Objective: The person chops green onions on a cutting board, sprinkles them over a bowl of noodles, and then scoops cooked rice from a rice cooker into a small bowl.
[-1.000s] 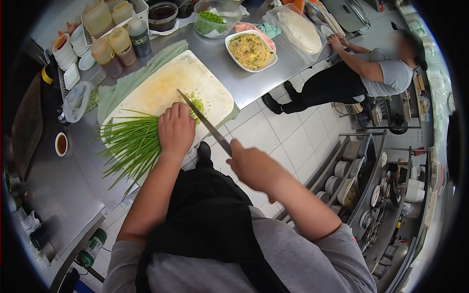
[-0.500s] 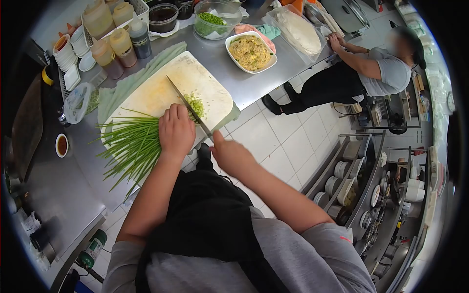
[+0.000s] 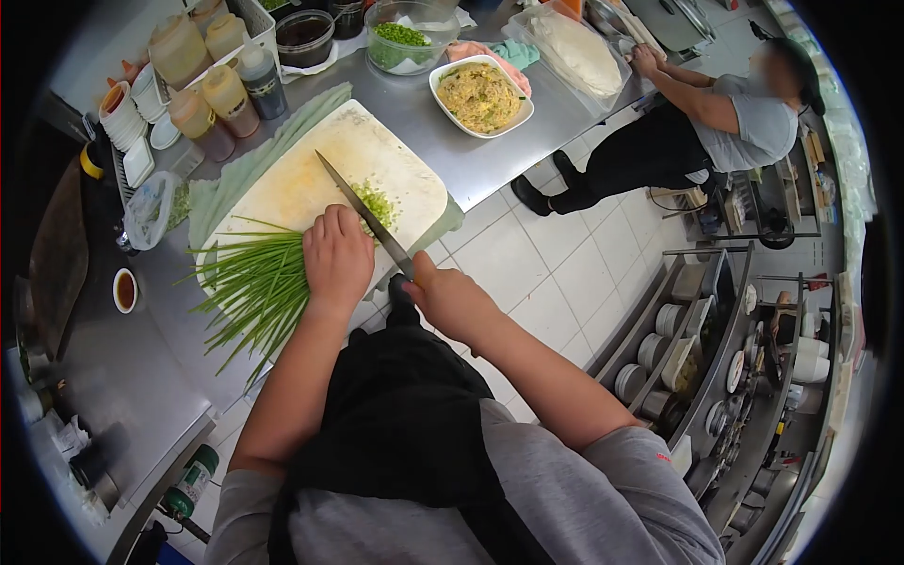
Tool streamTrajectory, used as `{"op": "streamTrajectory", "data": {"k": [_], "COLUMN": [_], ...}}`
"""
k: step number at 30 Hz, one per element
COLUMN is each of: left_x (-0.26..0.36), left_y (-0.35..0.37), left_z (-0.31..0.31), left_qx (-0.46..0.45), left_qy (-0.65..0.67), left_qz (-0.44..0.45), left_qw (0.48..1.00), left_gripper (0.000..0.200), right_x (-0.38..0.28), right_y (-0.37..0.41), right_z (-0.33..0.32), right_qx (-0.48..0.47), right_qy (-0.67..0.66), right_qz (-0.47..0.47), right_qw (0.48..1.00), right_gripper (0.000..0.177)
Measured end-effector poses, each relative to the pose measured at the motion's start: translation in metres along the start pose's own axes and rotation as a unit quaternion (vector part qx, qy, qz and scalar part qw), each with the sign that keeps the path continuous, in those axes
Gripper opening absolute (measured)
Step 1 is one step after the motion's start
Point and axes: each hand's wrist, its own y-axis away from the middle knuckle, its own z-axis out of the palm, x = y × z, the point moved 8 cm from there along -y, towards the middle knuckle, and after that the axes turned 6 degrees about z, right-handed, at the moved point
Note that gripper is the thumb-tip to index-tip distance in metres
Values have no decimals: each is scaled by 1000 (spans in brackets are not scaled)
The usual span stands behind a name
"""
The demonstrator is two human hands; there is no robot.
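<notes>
My left hand (image 3: 337, 256) presses down on a bunch of long green chives (image 3: 252, 287), its fingers closed over their cut end. The stalks fan out to the left, past the edge of a white cutting board (image 3: 282, 193). My right hand (image 3: 450, 299) grips the handle of a kitchen knife (image 3: 375, 228), whose blade lies slantwise just right of my left fingertips, point toward the far side of the board. Beyond the blade is a small heap of chopped chives (image 3: 377, 205). A green cloth (image 3: 226, 179) lies under the board.
Squeeze bottles (image 3: 229, 99) and stacked small dishes stand at the far left. A sauce cup (image 3: 124, 290) sits left of the board. A bowl of fried rice (image 3: 482, 97) is at the far right, near a tub of chopped greens (image 3: 400, 36). Another person (image 3: 711, 113) works beyond.
The knife has shifted slightly, its blade now showing more of its broad side. My left hand stays on the chives. The whole view has tilted a little.
</notes>
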Motion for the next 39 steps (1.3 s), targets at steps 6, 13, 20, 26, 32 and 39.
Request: {"op": "streamTrajectory", "data": {"k": [6, 13, 20, 26, 32, 39], "left_x": [4, 1, -15, -12, 0, -3], "left_y": [0, -3, 3, 10, 13, 16], "left_z": [-4, -28, -14, -5, -11, -9], "left_qx": [-11, -75, -150, -102, -80, -95], "left_qy": [-71, -84, -35, -79, -38, -28], "left_qz": [-5, 15, 5, 35, 33, 31], "left_qw": [997, 994, 988, 991, 996, 995], "left_gripper": [29, 75, 62, 50, 52, 51], "right_x": [26, 32, 31, 12, -21, -40], "right_y": [-5, -5, 4, -10, -45, -72], "right_z": [-13, -25, -34, -48, -29, -23], "right_qx": [24, 31, 45, 71, 38, 21], "right_qy": [-11, -49, -40, -60, -74, -6], "right_qz": [0, -41, -43, -68, -117, -95], "right_qw": [1000, 997, 997, 993, 990, 995], "right_gripper": [31, 30, 30, 25, 28, 29]}}
